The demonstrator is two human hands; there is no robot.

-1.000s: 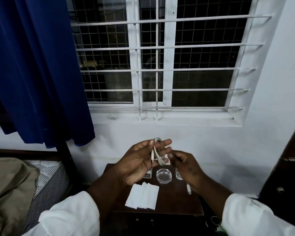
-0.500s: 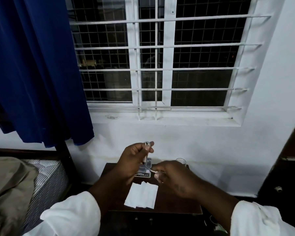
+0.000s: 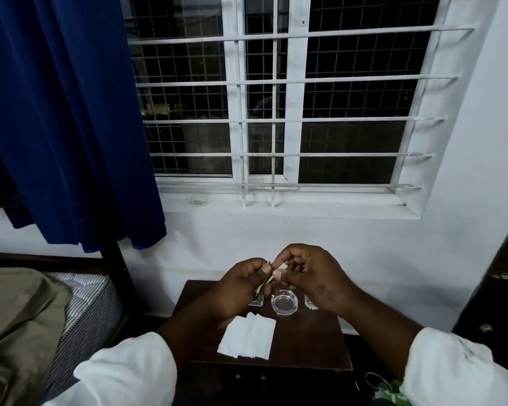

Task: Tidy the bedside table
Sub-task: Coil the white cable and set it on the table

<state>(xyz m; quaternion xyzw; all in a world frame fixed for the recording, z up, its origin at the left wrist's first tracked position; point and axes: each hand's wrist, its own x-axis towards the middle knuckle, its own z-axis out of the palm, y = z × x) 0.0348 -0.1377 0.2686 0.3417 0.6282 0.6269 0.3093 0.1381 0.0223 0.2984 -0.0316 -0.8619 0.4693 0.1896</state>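
My left hand (image 3: pixel 241 284) and my right hand (image 3: pixel 311 273) meet above the back of the dark wooden bedside table (image 3: pixel 305 338). Both pinch a white cable (image 3: pixel 277 271), of which only short pieces show between the fingertips; the rest is hidden inside the hands. Below them on the table stand a clear glass dish (image 3: pixel 284 303), a second glass piece (image 3: pixel 311 303) partly behind my right hand, and a small dark packet (image 3: pixel 255 301). A fan of white paper sheets (image 3: pixel 247 336) lies near the front edge.
A bed with a striped mattress (image 3: pixel 82 312) and tan blanket (image 3: pixel 15 323) lies to the left, its dark post beside the table. A blue curtain (image 3: pixel 59 112) hangs over the barred window (image 3: pixel 276 112). A dark door (image 3: pixel 499 303) stands at right. Loose wire (image 3: pixel 376 382) lies on the floor.
My hands have come together and risen slightly; the looped cable seen in my left hand a second ago is now bunched and mostly hidden between both hands.
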